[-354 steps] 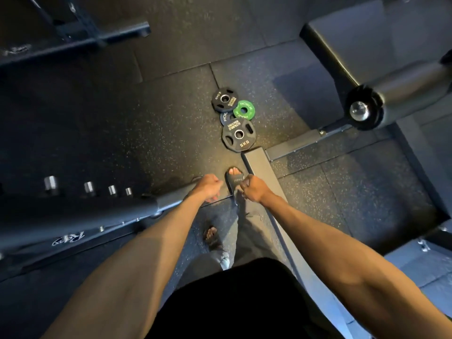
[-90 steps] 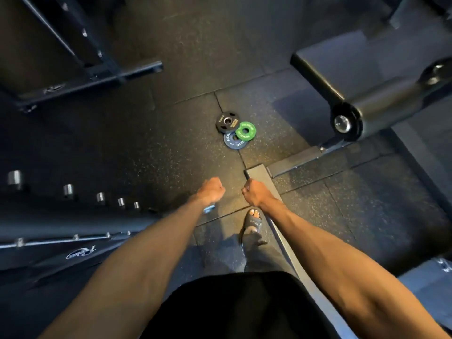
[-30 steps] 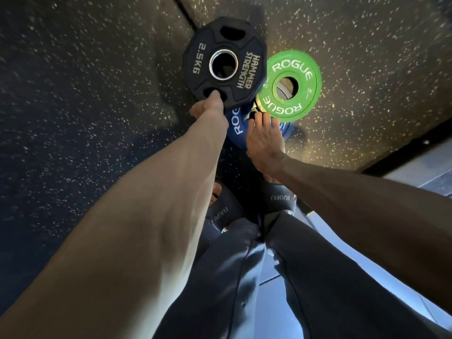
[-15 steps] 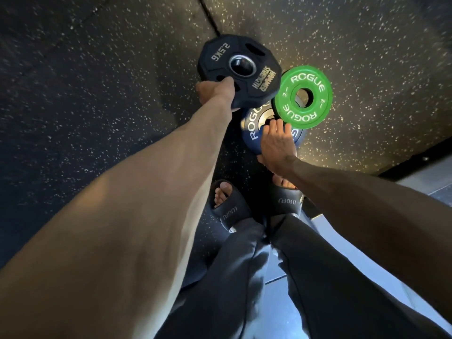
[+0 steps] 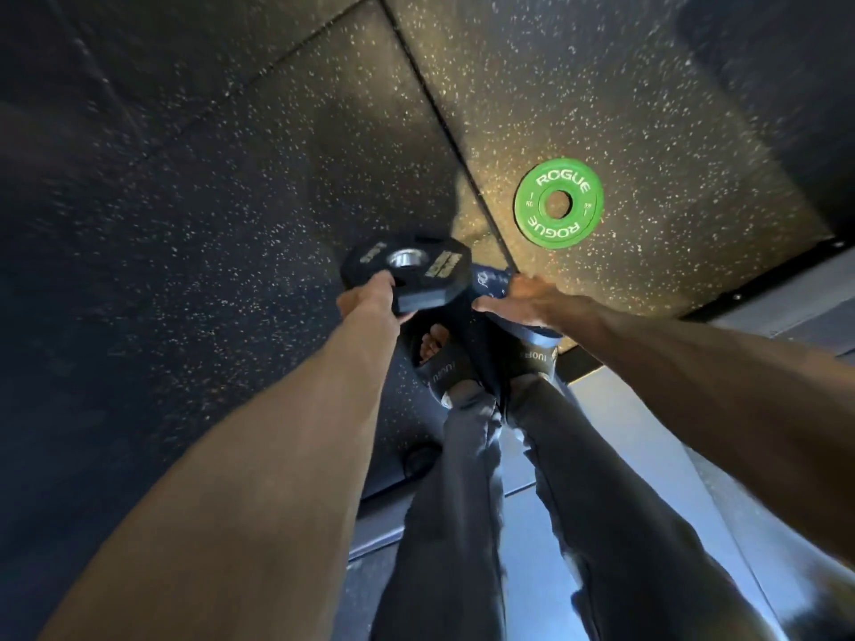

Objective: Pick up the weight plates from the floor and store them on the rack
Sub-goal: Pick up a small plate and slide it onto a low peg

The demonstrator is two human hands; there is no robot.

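The left hand is gripping the black plate by its edge, the right hand is holding the blue plate, and the green plate is lying flat on the floor.

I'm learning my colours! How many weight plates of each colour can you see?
black weight plate: 1
blue weight plate: 1
green weight plate: 1
Total: 3

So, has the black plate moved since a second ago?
Yes. The left hand has lifted the black plate away from the green plate on the floor.
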